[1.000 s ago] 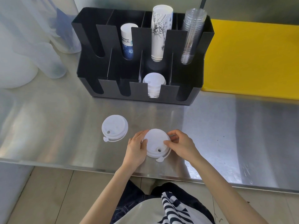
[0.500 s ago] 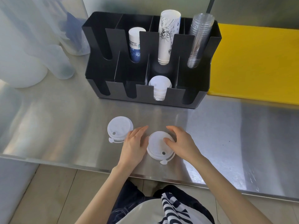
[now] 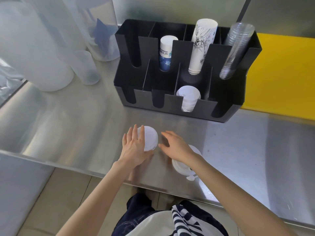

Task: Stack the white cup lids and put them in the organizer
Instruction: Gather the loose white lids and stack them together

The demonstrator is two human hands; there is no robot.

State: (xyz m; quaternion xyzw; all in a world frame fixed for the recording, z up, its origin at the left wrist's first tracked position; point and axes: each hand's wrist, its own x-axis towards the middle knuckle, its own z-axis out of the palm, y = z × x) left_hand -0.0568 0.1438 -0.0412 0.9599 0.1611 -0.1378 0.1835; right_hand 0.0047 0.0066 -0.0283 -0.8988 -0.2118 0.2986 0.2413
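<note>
A person's left hand (image 3: 136,147) had moved off the near stack (image 3: 182,165) and lay over the lone lid (image 3: 150,138) on the steel counter (image 3: 68,120), fingers spread flat across its left half with nothing yet gripped. Half a second before, both hands had framed the stack; now it sat behind the right wrist, near the counter's edge, with its sip tab pointing toward the person. The right hand (image 3: 177,147) hovered with its fingers loosely splayed and holding nothing, the fingertips just beside the lone lid's right rim.

The shift suggested the stack was squared up and the last loose lid was next to join it (after which the pile would go to the organizer (image 3: 129,79)). More lids (image 3: 188,99) already stood on edge in the third front slot, well beyond the fingertips.

The lids were thin white moulded plastic, round and slightly domed, likely light and prone to sliding on the brushed, reflective metal. The organizer was matte black with U-shaped cutouts in its front walls; its rear slots held two paper cup stacks and one of clear plastic cups. Frosted translucent containers stood off to the left, a yellow board to the right.
</note>
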